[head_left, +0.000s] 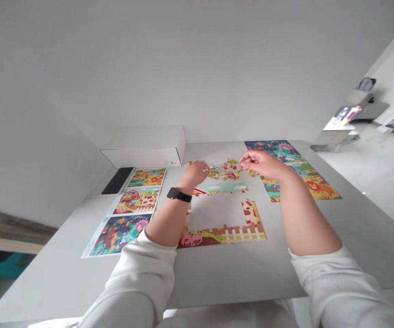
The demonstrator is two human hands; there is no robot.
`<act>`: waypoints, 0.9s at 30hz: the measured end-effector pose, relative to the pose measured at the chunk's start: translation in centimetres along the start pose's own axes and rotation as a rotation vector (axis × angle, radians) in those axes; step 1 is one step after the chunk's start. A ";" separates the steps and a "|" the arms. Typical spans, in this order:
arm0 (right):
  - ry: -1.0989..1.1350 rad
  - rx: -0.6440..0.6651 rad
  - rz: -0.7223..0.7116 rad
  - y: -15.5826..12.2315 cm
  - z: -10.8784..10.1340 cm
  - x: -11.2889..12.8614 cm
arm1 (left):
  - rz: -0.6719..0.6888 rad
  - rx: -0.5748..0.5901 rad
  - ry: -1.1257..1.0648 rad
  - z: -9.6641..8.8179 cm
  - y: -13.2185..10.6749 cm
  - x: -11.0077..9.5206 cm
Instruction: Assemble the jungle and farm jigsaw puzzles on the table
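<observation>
The left hand (194,174) is half closed above the top side of the puzzle frame (221,236). Its fingers (202,167) come together near something small and red, maybe a puzzle piece, but it is too small to be sure. The right hand (260,164) is also beyond that top side, with the thumb and fingers pinched close together. I cannot tell if it has hold of anything. Between the two hands, just beyond the frame, lies a small group of loose puzzle pieces (229,171).

The frame has gaps and its pieces seem only to lie on the table (46,284), so a forearm or a white sleeve (149,278) moving across could push them out of line. The watch (178,194) on the left wrist could also catch a piece. The left forearm (164,218) lies over the left side of the frame and hides part of it.

Left of the frame are three picture sheets (136,205), and further left is a black phone (116,181). Right of the frame is a long picture sheet (315,184). Beyond the frame stands a white box (144,148).
</observation>
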State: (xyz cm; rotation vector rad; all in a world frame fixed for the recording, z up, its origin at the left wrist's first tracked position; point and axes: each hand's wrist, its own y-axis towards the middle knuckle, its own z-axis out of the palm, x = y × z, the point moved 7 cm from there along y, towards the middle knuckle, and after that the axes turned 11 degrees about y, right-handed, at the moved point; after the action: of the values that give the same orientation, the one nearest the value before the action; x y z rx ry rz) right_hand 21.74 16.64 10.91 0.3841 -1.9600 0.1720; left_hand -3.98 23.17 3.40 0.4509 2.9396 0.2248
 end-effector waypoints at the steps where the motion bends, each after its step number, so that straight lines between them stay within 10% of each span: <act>1: -0.008 -0.019 -0.009 0.5 -0.1 -0.1 | 0.009 -0.011 -0.004 0.5 0.0 -0.1; 13: -0.196 -0.126 0.100 2.5 2.2 -4.3 | 0.094 0.025 -0.158 2.6 -0.4 -0.1; 27: 0.107 -0.012 0.042 1.8 2.9 -3.1 | 0.107 0.034 -0.685 -5.6 -3.8 -4.2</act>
State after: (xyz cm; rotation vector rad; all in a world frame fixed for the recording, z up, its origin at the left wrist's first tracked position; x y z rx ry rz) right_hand 19.78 18.06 7.03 0.3202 -1.8640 0.2037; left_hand -2.13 17.62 8.72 0.5561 2.2549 0.0196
